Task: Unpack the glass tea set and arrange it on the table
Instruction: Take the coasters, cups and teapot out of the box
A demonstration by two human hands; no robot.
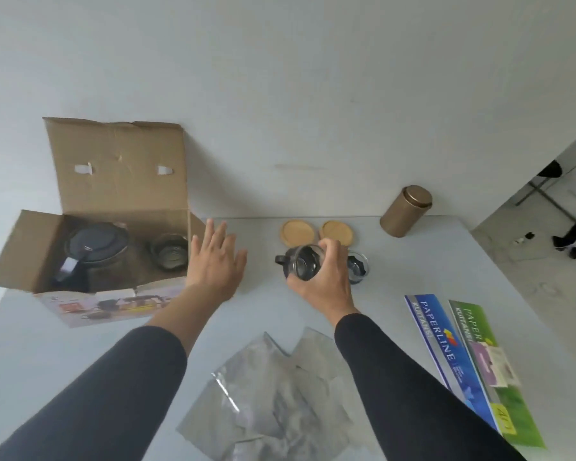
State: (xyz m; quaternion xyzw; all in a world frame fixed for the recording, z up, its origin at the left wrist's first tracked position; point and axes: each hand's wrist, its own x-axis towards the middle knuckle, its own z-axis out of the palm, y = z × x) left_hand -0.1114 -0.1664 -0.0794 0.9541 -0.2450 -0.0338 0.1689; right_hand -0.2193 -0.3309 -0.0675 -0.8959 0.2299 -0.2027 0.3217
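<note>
So there's a big pale grey table [64,354] and the biggest thing on it is an open brown cardboard box [113,181] over at about 10 o'clock, flaps up. Inside sits a glass teapot with a dark lid and handle [92,252], and to its right, in the same box, a small clear glass cup [169,256]. At 6 o'clock, near the table edge, there's a crumpled heap of clear plastic wrapping [273,394]. At 4 o'clock two long flat packs lie side by side, a blue Paperline receipt book [446,347] and a green one [489,367] touching it. A gold cylindrical tin [406,211] stands at 1 o'clock by the wall.

The right hand [323,277] has its fingers curled round a clear glass cup with a black handle [301,266], dead centre of the table, handle pointing toward 9 o'clock. Can't tell whether it's touching the table. Another small glass cup [358,269] sits just to its right, partly hidden by the hand. The left hand [213,264] hovers just beside the box's right wall, fingers spread and straight, holding nothing. Two round wooden coasters [298,232] lie side by side just behind the cups.
</note>
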